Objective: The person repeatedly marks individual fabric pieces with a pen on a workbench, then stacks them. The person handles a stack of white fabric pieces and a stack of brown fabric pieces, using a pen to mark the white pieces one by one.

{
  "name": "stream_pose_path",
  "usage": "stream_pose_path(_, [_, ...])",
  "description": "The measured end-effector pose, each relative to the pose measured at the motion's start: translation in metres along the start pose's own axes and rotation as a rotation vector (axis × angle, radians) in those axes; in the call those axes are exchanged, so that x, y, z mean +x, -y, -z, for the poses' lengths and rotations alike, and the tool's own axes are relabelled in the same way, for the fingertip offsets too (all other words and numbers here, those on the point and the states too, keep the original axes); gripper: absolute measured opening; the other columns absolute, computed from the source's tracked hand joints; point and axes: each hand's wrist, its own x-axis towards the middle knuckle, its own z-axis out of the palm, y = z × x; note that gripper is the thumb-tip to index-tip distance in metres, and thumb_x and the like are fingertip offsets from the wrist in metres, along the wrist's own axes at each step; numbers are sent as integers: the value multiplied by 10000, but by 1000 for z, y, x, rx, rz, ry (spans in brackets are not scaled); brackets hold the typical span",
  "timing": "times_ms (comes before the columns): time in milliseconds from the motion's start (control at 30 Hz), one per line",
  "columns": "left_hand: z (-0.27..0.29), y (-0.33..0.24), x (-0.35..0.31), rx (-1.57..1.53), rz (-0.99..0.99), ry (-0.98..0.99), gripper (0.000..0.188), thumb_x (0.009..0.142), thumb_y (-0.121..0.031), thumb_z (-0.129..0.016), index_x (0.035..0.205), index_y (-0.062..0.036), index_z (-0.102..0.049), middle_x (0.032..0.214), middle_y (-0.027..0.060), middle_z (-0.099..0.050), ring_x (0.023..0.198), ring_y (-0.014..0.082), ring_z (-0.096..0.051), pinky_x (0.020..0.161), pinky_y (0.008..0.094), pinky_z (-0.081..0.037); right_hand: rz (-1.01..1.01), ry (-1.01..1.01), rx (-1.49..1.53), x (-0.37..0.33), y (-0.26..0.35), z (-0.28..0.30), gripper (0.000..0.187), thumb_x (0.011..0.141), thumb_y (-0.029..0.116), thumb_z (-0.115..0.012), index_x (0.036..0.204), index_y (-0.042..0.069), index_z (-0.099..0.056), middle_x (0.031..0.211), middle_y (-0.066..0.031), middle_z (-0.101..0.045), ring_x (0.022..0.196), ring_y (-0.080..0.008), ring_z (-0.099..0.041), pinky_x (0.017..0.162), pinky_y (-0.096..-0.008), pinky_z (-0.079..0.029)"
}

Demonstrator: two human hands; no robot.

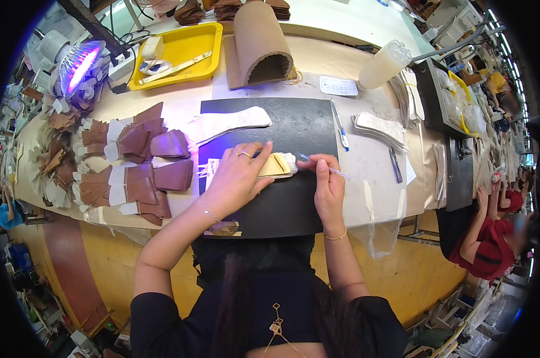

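OK, nearest me: shiny brownish strips by the near edge of the black mat, which lies on the paper-covered table. Just past them, mid-mat, the yellow block w/ its dark slot, sitting on a small whitish stack. My L grip is closed round the block's left part, thumb nr side, fingers far side, prob. pinning it down. R grip has the slim pen pinched btwn thumb & fingers, blue end aimed at the block's right end; can't tell if it touches. So the step in hand looks like steadying + pen work at the block, no mark visible to me yet. Next move, I'd say, calls for a firm L hold, no slip, & a light, exact R touch. Off L, brown-and-white bundles; off R, a dark pen. Further up: long white pieces on the mat's far L, blue-white pen at its R edge, curved white stack beyond. Way back: yellow tray, brown arched form, cloudy bottle, plus lamp glowing purple far L.
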Motion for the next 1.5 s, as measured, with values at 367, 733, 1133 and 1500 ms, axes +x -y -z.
stream_pose_path(367, [-12, 4, -4, -135, -80, -121, 223, 826, -156, -798, 1031, -73, -770, 1115, 98, -676, 1023, 292, -619, 897, 410, -496, -15, -15, 43, -5, -3, -2, 359, 1114, 296, -436, 1116, -21, -603, 990, -105, -660, 987, -226, -718, 897, -306, -529])
stream_pose_path(733, [-17, -1, 0, -112, -106, -157, 192, 818, -137, -799, 995, -68, -776, 1087, 93, -687, 989, 273, -625, 858, 399, -499, -7, -19, 35, -1, -1, -2, 340, 1106, 281, -460, 1101, -16, -625, 990, -103, -685, 946, -200, -706, 877, -305, -521])
stream_pose_path(1133, [-20, -3, -2, -28, -125, -160, 158, 839, -162, -775, 968, -71, -767, 1083, 77, -678, 987, 254, -612, 835, 388, -477, 460, 96, -498, 11, 11, -12, 66, 967, 136, -657, 977, 78, -687, 903, -61, -709, 833, -244, -655, 833, -375, -430])
stream_pose_path(1500, [-17, 4, 2, -92, -133, -108, 201, 830, -198, -783, 982, -84, -716, 1054, 77, -657, 989, 259, -613, 843, 387, -472, 510, 1, -434, 1, 22, 7, 199, 1013, 185, -606, 861, 56, -616, 817, -78, -659, 782, -259, -631, 848, -391, -437])
